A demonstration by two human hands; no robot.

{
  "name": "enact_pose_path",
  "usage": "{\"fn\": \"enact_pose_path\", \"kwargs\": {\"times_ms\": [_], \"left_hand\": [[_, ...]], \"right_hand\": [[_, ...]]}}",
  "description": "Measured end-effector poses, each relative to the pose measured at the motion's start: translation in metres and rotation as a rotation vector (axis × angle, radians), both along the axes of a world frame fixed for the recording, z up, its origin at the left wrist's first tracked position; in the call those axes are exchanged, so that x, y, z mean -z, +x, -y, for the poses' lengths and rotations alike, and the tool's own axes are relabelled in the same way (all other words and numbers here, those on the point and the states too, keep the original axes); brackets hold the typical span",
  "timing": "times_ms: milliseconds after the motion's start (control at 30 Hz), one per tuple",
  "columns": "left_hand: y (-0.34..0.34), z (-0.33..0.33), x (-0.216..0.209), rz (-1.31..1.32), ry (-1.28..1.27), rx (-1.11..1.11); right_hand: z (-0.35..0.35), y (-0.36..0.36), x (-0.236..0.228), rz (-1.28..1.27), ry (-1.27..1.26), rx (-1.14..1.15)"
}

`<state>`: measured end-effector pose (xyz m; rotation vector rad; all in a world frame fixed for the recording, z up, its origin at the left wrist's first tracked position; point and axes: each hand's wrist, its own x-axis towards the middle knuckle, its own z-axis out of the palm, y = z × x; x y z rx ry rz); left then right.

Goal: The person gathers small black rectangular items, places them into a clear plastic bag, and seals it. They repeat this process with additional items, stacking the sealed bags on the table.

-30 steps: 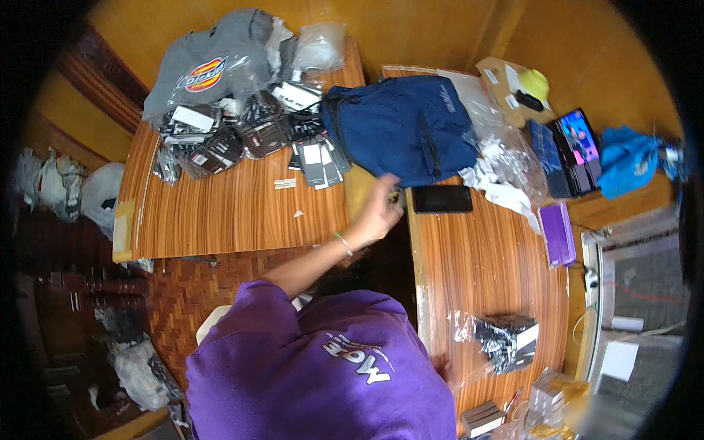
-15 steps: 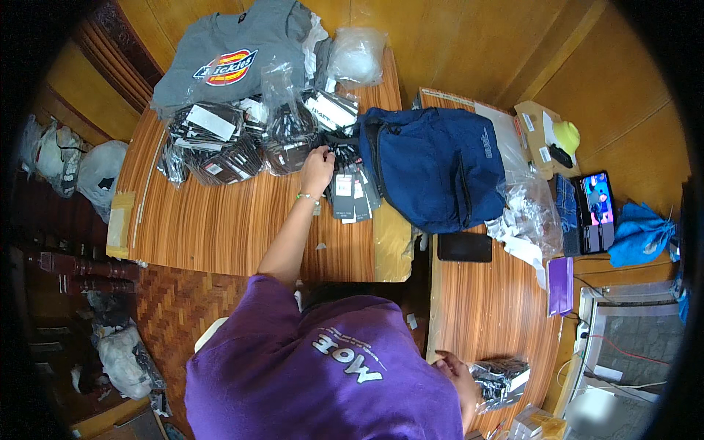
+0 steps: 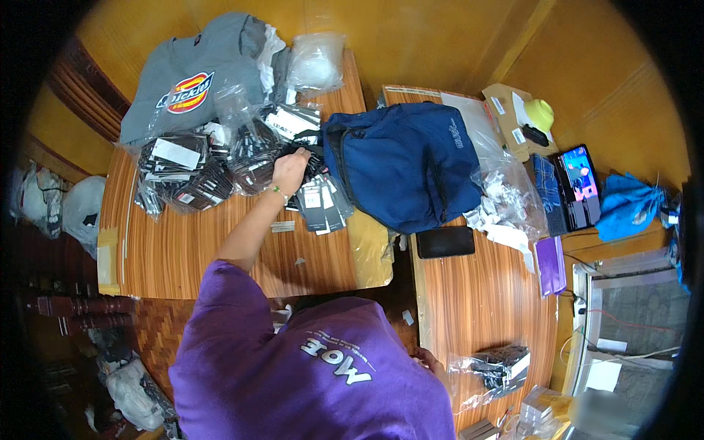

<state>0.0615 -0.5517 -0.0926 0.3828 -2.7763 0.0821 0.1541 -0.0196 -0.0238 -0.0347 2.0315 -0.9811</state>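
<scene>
A: In the head view, what has just changed?

B: The left hand [image 3: 290,171] is at the black tags [image 3: 323,209]. A second ago it was by the near left side of the blue backpack [image 3: 407,172], over the gap between the tables. I'd judge that the handling now centres on those tags.

A: Where do they lie?

B: Fanned out on the left table [image 3: 198,253], toward its right edge, just left of the backpack. The bagged tags [image 3: 194,172] lie farther left, with the grey shirt [image 3: 183,77] on the far side of them.

A: And the fingers?

B: The left ones are curled down at the dark far end of the tags. I cannot tell whether they pinch anything.

A: The right hand [image 3: 428,361]?

B: Bent, at the right edge of the purple shirt [image 3: 293,374], which partly covers it. I cannot tell whether those fingers are closed on something.

A: Against half a second ago?

B: The left hand matches: it was at the tags then too. The right hand showed more fully, right beside the clear packet [image 3: 502,370] on the right table [image 3: 477,301]; now less of it shows.
</scene>
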Motion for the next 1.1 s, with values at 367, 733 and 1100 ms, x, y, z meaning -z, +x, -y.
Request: {"fn": "enact_pose_path", "kwargs": {"times_ms": [367,733,1100], "left_hand": [[-0.018,0.018,-0.010,0.347,-0.283,-0.091],[0.025,-0.053,-0.140,0.269,0.009,0.164],[0.046,-0.140,-0.203,0.030,-0.092,0.518]], "right_hand": [[-0.044,0.012,0.022,-0.126,0.148,-0.074],[-0.073,0.013,0.016,-0.161,0.079,-0.085],[-0.082,0.006,0.004,-0.238,0.102,-0.248]]}}
